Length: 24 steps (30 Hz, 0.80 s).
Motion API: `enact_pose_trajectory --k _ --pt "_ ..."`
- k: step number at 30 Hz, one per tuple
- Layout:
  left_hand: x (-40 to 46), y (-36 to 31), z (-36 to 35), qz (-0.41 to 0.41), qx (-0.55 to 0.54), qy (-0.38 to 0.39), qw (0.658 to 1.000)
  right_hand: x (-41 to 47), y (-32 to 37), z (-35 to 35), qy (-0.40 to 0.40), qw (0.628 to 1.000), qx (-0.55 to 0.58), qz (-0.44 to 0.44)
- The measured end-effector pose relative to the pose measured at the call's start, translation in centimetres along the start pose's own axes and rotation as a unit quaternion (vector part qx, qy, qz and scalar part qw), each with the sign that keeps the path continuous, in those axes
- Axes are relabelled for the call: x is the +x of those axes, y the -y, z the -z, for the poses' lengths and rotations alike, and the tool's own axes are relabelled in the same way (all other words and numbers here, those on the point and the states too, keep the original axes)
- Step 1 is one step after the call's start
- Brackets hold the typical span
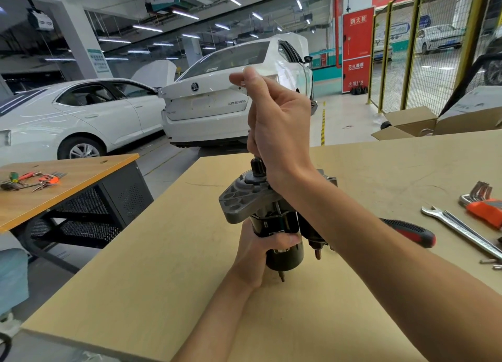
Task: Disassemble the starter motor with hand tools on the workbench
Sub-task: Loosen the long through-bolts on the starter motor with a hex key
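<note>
While the black cylindrical starter motor with its grey cast-metal mounting flange (267, 217) stood upright above the pale wooden counter (168, 266), the left hand (259, 255) had its grip wrapped round the black body, thumb across the front just below the flange. Flange end was up, and a short stud stuck out at the bottom, close to the counter surface. Beside the main body sat the smaller black cylinder of the solenoid, its copper-coloured terminal pointing down.

Up top, the right hand (277, 125) was raised over the flange end, fingers curled tight, thumb and forefinger pinched together at the very top. Something dark showed just under the heel of that hand, at the motor's nose, but whether the grip was closed on a tool could not be told from here.

Behind the right forearm lay a red-and-black handled tool (413, 232) on the counter. Further right were a long silver open-ended spanner (461, 230) and a set of hex keys in an orange holder (482, 202), well apart from the motor. Two small metal fasteners (491, 264) lay near the right edge.

Off to the left, a second wooden-topped bench (81, 177) carried a scatter of small tools. White saloon cars (233, 95) were parked beyond.
</note>
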State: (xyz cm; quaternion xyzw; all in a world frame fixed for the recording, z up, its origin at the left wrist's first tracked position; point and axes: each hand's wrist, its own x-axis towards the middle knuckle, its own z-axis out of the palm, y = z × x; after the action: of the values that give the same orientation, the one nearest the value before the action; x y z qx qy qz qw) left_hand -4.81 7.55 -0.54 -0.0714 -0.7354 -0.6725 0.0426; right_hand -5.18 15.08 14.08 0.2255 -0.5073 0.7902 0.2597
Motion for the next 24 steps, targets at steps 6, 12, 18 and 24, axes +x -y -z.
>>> enact_pose_trajectory --k 6,12,18,24 --pt "-0.1 0.1 0.2 -0.007 0.007 0.008 1.0 0.1 0.9 0.0 0.025 0.998 0.049 -0.027" --pt "-0.2 0.2 0.2 -0.009 0.008 0.013 1.0 -0.2 1.5 0.4 0.06 0.998 0.031 0.0" --pt "0.1 0.7 0.4 -0.012 0.013 0.015 1.0 -0.2 1.6 0.0 0.058 0.997 0.041 -0.01" --pt "0.0 0.5 0.2 -0.01 -0.004 0.013 1.0 -0.3 1.5 -0.1 0.054 0.997 0.051 -0.018"
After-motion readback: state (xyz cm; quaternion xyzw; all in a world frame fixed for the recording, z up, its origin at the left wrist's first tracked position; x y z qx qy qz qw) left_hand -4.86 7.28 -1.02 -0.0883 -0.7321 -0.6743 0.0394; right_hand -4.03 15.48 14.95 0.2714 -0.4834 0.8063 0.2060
